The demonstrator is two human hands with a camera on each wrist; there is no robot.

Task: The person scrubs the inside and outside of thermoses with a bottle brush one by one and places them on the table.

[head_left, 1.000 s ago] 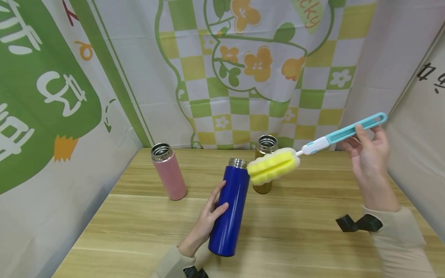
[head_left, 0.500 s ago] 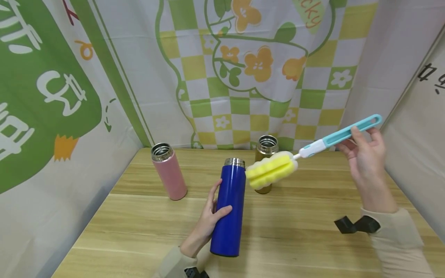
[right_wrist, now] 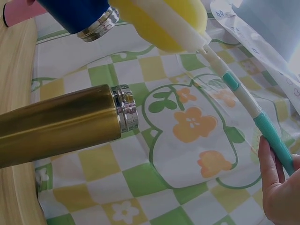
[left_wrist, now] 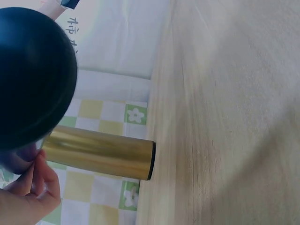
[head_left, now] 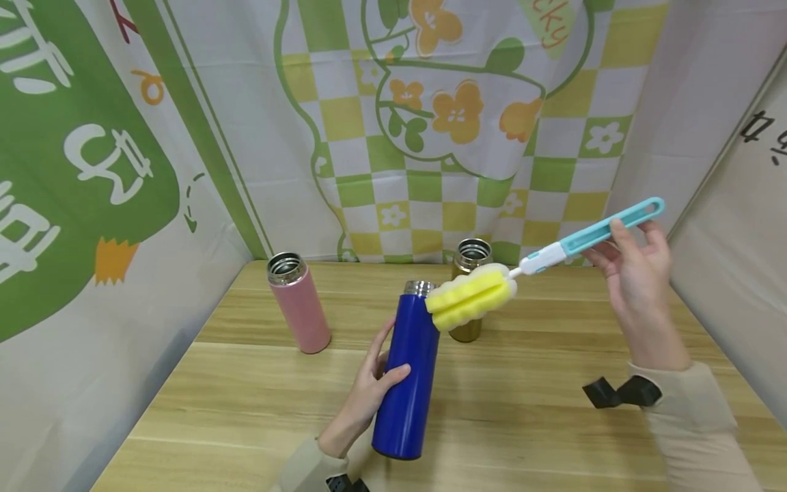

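Observation:
My left hand [head_left: 367,396] grips a blue thermos bottle [head_left: 406,383] round its side, lifted off the table and slightly tilted, its steel neck bare of a lid. In the left wrist view the dark base of the bottle faces the camera. Pinched by its turquoise handle, a bottle brush [head_left: 544,258] is in my right hand [head_left: 642,294]. The brush's yellow-and-white sponge head [head_left: 472,298] overlaps the bottle's upper right side in the head view, just below the neck. The right wrist view shows the sponge beside the blue bottle's mouth.
A pink thermos [head_left: 301,307] stands uncapped on the left of the wooden table [head_left: 246,410]. Behind the sponge stands a gold thermos [right_wrist: 61,124], also uncapped and partly hidden in the head view. Printed fabric [head_left: 430,205] hangs along the table's back edge.
My right hand has moved left with the brush, bringing the sponge over the blue bottle's upper side. The blue bottle has shifted and tilted slightly in my left hand.

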